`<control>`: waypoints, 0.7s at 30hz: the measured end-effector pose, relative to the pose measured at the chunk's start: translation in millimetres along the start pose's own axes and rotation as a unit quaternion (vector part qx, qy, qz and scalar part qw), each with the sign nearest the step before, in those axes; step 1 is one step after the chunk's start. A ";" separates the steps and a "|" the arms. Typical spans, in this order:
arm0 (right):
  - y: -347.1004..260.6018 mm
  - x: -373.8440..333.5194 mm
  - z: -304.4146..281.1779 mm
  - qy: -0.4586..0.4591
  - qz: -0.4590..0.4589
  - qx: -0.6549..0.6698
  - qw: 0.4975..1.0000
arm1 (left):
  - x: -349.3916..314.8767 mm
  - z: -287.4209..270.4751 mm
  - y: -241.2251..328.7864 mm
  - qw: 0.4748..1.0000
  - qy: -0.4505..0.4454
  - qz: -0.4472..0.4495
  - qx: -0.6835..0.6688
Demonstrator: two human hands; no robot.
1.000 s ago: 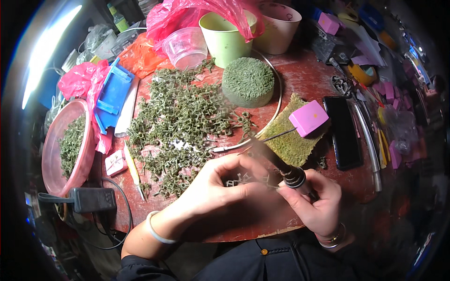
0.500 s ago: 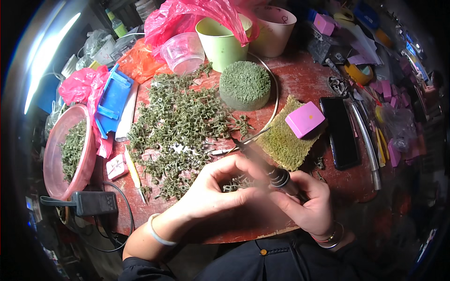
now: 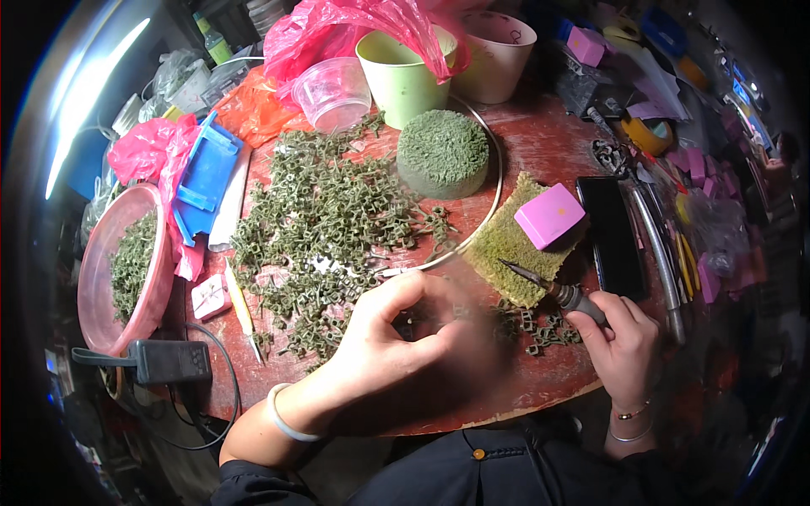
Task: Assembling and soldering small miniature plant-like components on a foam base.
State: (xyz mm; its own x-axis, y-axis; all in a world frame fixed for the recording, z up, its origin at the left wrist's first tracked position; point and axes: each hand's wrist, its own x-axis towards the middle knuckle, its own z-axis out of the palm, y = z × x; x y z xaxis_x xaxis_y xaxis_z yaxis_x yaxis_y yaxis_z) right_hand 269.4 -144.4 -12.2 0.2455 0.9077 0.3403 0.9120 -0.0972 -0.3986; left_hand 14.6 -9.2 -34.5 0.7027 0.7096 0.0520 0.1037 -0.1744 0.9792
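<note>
My right hand [image 3: 623,346] is closed round the dark handle of a soldering iron [image 3: 567,293]. The iron's thin pointed tip lies over the worn yellow-green sponge pad [image 3: 494,253], with a pink block [image 3: 550,217] resting on that pad. My left hand [image 3: 392,337] is curled, thumb and forefinger brought together in front of me. A blurred patch covers its fingertips, so what they hold cannot be made out. Beyond it spreads a heap of small green branched pieces [image 3: 329,202]. A few more pieces [image 3: 553,333] lie just below the sponge pad.
A green round block [image 3: 443,156] stands behind the sponge pad, a black phone [image 3: 609,236] to its right. At left are a pink bowl [image 3: 152,295] of green pieces, a power bank [image 3: 173,364] with cables and a yellow-handled tool [image 3: 239,304]. A light green bucket [image 3: 396,88] stands at the back.
My right hand has moved right, away from my left hand, carrying the soldering iron, whose tip has come over the sponge pad. My left hand has stayed nearly in place.
</note>
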 end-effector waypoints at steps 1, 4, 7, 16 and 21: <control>-0.3 0.1 -0.2 -0.005 -0.005 -0.015 1.000 | 0.4 0.5 0.1 1.000 0.004 -0.010 0.008; -1.2 -0.9 1.6 0.015 -0.016 -0.008 1.000 | 1.1 0.5 -1.1 0.999 0.012 -0.002 0.036; 1.9 -2.6 7.3 0.017 -0.035 -0.003 0.999 | 1.6 -0.5 -5.1 0.997 0.021 0.035 0.071; -2.1 -7.7 24.3 0.004 -0.120 0.092 0.989 | 3.9 -1.1 -7.5 0.992 0.030 0.067 0.105; -1.6 -8.0 25.7 0.016 -0.114 0.079 0.990 | 3.9 0.8 -10.1 0.989 0.038 0.091 0.114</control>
State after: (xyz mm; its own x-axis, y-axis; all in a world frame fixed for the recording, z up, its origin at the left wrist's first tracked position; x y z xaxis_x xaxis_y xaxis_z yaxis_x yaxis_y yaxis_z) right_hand 257.5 -141.0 -36.1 0.0512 0.8853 0.4622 0.8831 0.1760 -0.4349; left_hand 16.9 -5.3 -44.4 0.6702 0.6998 0.2472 0.1422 -0.4480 0.8827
